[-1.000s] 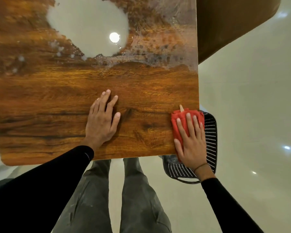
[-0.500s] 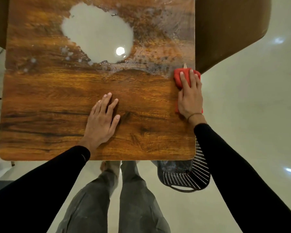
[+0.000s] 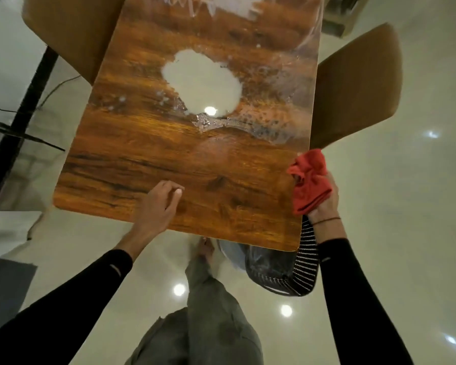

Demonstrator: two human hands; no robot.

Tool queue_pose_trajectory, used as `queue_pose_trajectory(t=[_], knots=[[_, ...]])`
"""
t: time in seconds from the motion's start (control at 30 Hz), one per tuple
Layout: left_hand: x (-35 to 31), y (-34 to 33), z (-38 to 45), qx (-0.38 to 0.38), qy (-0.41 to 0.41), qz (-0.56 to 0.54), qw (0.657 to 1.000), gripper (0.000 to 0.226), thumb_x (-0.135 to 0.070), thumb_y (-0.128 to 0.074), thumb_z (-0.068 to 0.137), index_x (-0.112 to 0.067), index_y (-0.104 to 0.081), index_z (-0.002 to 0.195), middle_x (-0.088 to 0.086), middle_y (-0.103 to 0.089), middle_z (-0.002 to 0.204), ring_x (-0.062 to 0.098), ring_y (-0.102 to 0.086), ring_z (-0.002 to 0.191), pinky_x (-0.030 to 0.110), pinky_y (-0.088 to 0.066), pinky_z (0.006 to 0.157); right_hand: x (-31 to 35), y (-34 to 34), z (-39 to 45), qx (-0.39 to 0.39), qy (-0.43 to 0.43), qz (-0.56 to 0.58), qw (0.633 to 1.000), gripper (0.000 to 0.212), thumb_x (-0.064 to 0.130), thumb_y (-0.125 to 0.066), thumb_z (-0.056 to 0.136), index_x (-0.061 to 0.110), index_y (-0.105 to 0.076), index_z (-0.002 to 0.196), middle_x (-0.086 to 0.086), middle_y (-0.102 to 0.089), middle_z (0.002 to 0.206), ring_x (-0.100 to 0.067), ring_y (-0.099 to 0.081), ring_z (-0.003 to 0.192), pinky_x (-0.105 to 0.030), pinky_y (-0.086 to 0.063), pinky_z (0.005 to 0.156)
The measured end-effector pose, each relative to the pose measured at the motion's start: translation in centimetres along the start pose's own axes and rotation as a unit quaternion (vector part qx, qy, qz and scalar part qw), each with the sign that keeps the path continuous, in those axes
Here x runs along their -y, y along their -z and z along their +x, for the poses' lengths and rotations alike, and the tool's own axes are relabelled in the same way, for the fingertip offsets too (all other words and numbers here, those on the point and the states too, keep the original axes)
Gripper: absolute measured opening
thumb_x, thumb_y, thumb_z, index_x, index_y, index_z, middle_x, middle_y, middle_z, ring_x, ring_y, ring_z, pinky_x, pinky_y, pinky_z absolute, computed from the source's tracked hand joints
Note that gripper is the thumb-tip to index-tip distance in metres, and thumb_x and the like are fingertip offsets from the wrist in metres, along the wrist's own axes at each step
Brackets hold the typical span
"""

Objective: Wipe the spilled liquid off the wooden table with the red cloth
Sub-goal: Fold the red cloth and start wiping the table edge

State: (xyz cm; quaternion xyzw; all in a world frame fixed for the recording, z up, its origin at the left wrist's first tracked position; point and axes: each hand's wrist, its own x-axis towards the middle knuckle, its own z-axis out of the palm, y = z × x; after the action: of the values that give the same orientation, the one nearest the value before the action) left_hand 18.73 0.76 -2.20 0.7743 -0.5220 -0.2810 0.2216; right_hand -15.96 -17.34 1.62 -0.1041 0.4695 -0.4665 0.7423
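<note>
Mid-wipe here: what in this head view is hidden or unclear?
- Far spill: cut off by the top edge of the head view; its extent is unknown.
- Right hand: fingers hidden behind the bunched red cloth.
- Black basket: partly hidden under the table corner; contents unclear.
- Left hand: fingertips motion-blurred; contact with the table unclear.
</note>
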Motion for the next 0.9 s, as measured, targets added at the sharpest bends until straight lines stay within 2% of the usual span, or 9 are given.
queue_pose_trajectory(t=[0.07,0.17,0.27,0.37,0.5,0.67,0.83,0.87,0.9], knots=[[-1.4,-0.4,-1.7,-0.006,0.000,-0.035,0.999,0.024,-0.026,-0.052,0.117,-0.014,-0.073,0.117,0.001,-0.069,0.112,0.021,-0.065,0.099,0.036,-0.051,0.080,-1.5,0.3,-2.4,0.008,-0.014,0.013,1.000,0.048,0.018,-0.016,0.124,0.016,-0.063,0.114,-0.007,-0.056,0.099,-0.022,-0.064,0.083,-0.035,-0.060,0.085],[-3.7,-1.5,-4.6,0.013,-0.022,-0.077,0.997,0.021,-0.020,-0.055,0.115,-0.010,-0.074,0.113,0.002,-0.073,0.106,0.021,-0.066,0.093,0.037,-0.052,0.079,-2.8,1.3,-5.3,0.028,-0.029,0.024,0.999,0.052,0.017,-0.010,0.124,0.015,-0.062,0.120,-0.010,-0.064,0.100,-0.025,-0.070,0.084,-0.038,-0.067,0.085],[-5.2,-2.6,-7.9,0.028,-0.035,-0.087,0.995,0.016,-0.018,-0.060,0.113,-0.013,-0.075,0.110,-0.002,-0.074,0.102,0.017,-0.065,0.089,0.033,-0.049,0.075,-3.3,2.1,-8.2,0.035,-0.043,0.041,0.998,0.046,0.012,-0.017,0.120,0.014,-0.063,0.121,-0.014,-0.067,0.102,-0.026,-0.073,0.083,-0.039,-0.067,0.086],[-6.1,-3.4,-10.6,0.028,-0.010,-0.103,0.994,0.014,-0.024,-0.062,0.111,-0.019,-0.075,0.108,-0.006,-0.075,0.098,0.019,-0.068,0.087,0.040,-0.056,0.076,-3.3,2.7,-9.8,0.031,-0.061,0.029,0.997,0.051,0.013,-0.010,0.120,0.014,-0.061,0.117,-0.016,-0.063,0.100,-0.025,-0.074,0.075,-0.038,-0.068,0.077],[-7.3,-4.4,-11.6,0.018,0.031,-0.097,0.995,0.015,-0.030,-0.062,0.111,-0.023,-0.075,0.109,-0.009,-0.074,0.097,0.017,-0.068,0.088,0.047,-0.059,0.080,-2.6,3.8,-10.5,0.005,-0.101,0.019,0.995,0.052,0.017,-0.014,0.123,0.008,-0.064,0.128,-0.019,-0.067,0.106,-0.027,-0.078,0.074,-0.036,-0.070,0.069],[-11.2,-7.4,-10.5,0.026,0.042,-0.088,0.995,0.014,-0.034,-0.059,0.113,-0.027,-0.072,0.110,-0.011,-0.073,0.097,0.012,-0.069,0.089,0.047,-0.062,0.082,-0.2,6.9,-8.5,0.003,-0.122,0.005,0.992,0.049,0.016,-0.020,0.121,0.002,-0.053,0.155,-0.023,-0.070,0.116,-0.031,-0.080,0.080,-0.042,-0.071,0.071],[-16.0,-12.0,-9.8,-0.001,0.088,-0.084,0.993,0.010,-0.035,-0.061,0.112,-0.032,-0.071,0.111,-0.016,-0.075,0.098,0.005,-0.072,0.090,0.042,-0.064,0.081,4.3,10.7,-2.9,0.032,-0.163,0.004,0.986,0.057,0.014,-0.008,0.117,0.010,-0.061,0.139,-0.016,-0.067,0.107,-0.035,-0.063,0.096,-0.042,-0.067,0.086],[-17.2,-13.0,-9.5,-0.016,0.099,-0.082,0.992,0.009,-0.035,-0.061,0.112,-0.032,-0.070,0.111,-0.015,-0.075,0.097,0.004,-0.072,0.089,0.042,-0.064,0.081,5.4,11.3,-1.9,0.043,-0.167,0.006,0.985,0.054,0.012,-0.011,0.114,0.011,-0.061,0.136,-0.015,-0.067,0.106,-0.036,-0.061,0.096,-0.042,-0.062,0.091],[-18.6,-14.1,-9.4,-0.035,0.111,-0.083,0.990,0.009,-0.033,-0.062,0.112,-0.032,-0.070,0.111,-0.014,-0.076,0.097,0.004,-0.072,0.088,0.043,-0.063,0.080,6.9,11.7,-1.3,0.054,-0.169,0.004,0.984,0.045,0.011,-0.023,0.110,0.012,-0.062,0.133,-0.014,-0.068,0.105,-0.035,-0.061,0.095,-0.044,-0.055,0.096]])
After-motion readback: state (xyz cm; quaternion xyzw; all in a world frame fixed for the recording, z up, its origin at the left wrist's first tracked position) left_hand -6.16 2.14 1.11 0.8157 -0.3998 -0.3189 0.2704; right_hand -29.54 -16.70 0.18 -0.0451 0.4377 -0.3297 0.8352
